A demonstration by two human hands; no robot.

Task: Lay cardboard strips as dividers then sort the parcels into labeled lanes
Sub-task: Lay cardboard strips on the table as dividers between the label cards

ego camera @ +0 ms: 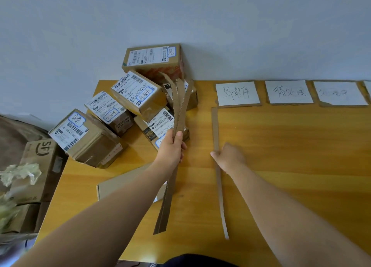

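One strip (215, 126) laid on tabletop (291, 146), near far labels (236, 93). Right hand (230, 158) on it, grip hidden. Left hand (172, 146) grips spare strips (181, 106). Parcels (138, 98) piled far left, none sorted yet.

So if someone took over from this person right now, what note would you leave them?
Left hand: grips the spare strips, fanned above the table.
Right hand: rests on the laid strip; pinching or pressing, unclear.
Done: label cards lie along the far edge; one strip is down, running from the first card's left corner toward the person.
Left: lay the other dividers, then sort the parcels, all piled at the far left corner.
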